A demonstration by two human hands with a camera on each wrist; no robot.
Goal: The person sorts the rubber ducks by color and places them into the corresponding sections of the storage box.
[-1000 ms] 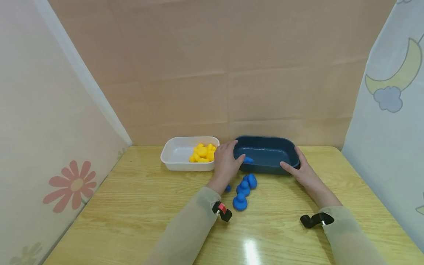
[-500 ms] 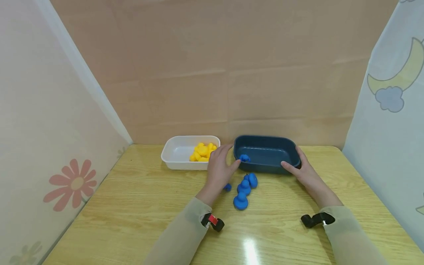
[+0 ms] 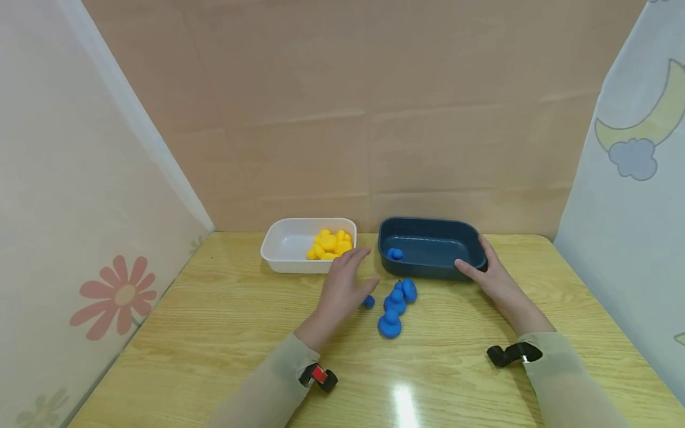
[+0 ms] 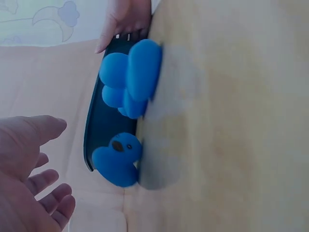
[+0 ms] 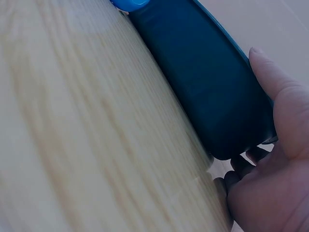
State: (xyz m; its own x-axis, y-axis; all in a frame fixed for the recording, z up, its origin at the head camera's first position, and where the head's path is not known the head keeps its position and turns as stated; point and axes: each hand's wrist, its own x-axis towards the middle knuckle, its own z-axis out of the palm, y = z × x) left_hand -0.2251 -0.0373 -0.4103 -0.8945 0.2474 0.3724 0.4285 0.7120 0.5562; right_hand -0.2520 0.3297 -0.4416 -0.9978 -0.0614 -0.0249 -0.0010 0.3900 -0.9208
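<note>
My left hand is empty, its fingers spread above the table just in front of the white container. Close by its thumb lies a small blue rubber duck, seen with its dark beak in the left wrist view, duck. To the right, several more blue ducks stand in a slanting row. My right hand grips the right end of a dark blue tub, thumb at the rim and fingers around the end. Inside that tub, at its left end, sits a blue duck.
A white container holding several yellow ducks stands left of the tub, a narrow gap between them. Behind both rises a brown paper-like backdrop. Printed cloth panels flank the wooden table.
My left hand has drawn back from the tub's left end, toward the left and nearer me, leaving the blue duck inside. The right hand keeps its hold on the tub.
</note>
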